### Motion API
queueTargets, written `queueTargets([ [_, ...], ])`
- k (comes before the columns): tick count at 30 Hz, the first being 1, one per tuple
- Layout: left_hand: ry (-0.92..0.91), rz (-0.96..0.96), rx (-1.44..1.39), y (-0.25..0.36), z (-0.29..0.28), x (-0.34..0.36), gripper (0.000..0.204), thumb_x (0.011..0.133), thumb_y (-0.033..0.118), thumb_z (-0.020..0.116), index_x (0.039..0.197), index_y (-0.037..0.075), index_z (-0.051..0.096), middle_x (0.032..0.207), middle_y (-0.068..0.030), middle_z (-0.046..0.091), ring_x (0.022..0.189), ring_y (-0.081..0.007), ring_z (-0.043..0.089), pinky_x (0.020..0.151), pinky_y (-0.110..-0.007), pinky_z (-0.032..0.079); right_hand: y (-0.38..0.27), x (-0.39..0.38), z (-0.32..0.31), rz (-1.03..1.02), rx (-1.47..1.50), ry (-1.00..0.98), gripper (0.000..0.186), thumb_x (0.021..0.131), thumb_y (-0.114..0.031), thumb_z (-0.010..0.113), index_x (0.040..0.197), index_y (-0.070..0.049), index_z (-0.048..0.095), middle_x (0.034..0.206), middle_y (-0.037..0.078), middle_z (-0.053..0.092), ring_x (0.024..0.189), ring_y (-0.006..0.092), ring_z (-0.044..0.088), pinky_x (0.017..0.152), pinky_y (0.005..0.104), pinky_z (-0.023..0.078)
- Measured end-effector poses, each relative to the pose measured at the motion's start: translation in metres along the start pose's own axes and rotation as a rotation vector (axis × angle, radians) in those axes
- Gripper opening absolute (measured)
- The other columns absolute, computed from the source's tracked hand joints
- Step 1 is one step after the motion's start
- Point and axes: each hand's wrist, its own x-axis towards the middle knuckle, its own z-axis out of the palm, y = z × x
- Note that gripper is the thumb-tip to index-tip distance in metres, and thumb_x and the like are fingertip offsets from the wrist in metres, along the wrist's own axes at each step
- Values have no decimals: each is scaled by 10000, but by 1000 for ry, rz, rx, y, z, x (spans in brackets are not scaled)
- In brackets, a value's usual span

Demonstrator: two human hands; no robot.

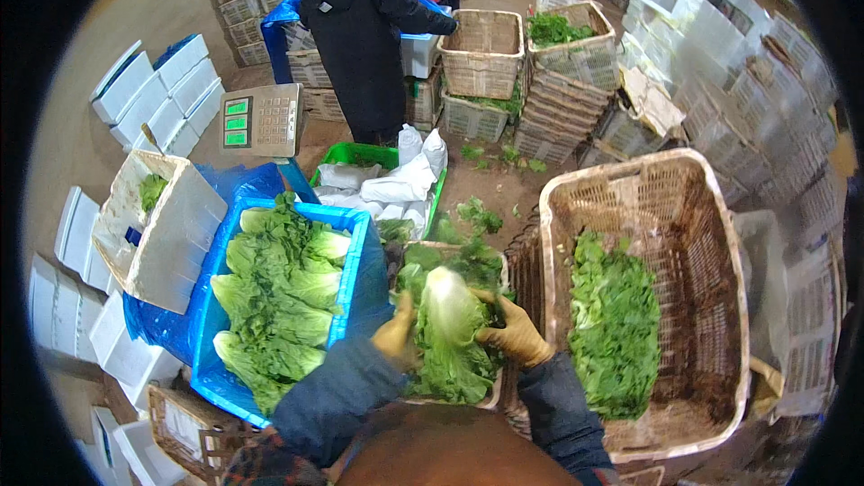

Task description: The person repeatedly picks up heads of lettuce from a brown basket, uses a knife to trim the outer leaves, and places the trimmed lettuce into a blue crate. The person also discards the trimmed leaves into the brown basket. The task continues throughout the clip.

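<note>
A head of leafy lettuce (446, 306), pale base toward the far side, is between my gloved hands over a crate of greens (490, 387). My right hand (517, 331) grips its leaves at the right side, fingers bent around them. My left hand (396, 333) is at its left side; motion blurs those fingers, so their grip is unclear. Left of my hands, lettuce heads (279, 297) lie in rows in a blue-lined box (357, 256). To the right, a large brown plastic crate (693, 306) holds a pile of green leaves (614, 333).
A weighing scale (261, 121) stands beyond the blue-lined box, beside a white foam box (162, 225). White bags (400, 182) fill a green crate (382, 155) ahead. Farther off, a person in dark clothing (355, 36) stands beside stacked crates (481, 49). Foam boxes (157, 90) line the left.
</note>
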Motion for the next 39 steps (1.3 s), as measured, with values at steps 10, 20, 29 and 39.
queueTargets([
  [10, 878, 531, 1067, 56, 24, -144, 1179, 674, 103, 933, 1642, 96, 260, 1593, -211, 416, 1432, -326, 454, 1131, -438, 438, 50, 57, 63, 295, 260, 96, 438, 953, -360, 724, 1191, 2, 664, 1056, 27, 686, 905, 150, 625, 787, 331, 509],
  [20, 1276, 1075, 130, -59, -41, -252, 1160, 693, -56, 866, 1617, 60, 174, 1471, -204, 488, 1323, -347, 557, 1081, -456, 510, 50, 130, 349, 259, -307, -733, 692, 917, -295, 800, 1448, 39, 508, 1322, 149, 621, 1214, 255, 586, 1030, 377, 476],
  [29, 1774, 967, 243, 22, -216, -267, 1144, 723, 94, 917, 1602, -2, 191, 1476, -239, 490, 1346, -329, 507, 1116, -407, 445, 77, 272, 450, -355, -1088, -407, 765, 759, -211, 890, 1440, -169, 545, 1360, 170, 529, 1243, 393, 522, 973, 493, 524],
  [39, 1928, 300, 468, 43, -298, -182, 1259, 790, 337, 880, 1652, 66, 4, 1601, -342, 290, 1424, -496, 405, 1147, -487, 411, 133, 285, 450, -556, -1316, -517, 656, 821, -3, 652, 1450, -87, 484, 1298, 169, 569, 1068, 369, 613, 853, 470, 572],
])
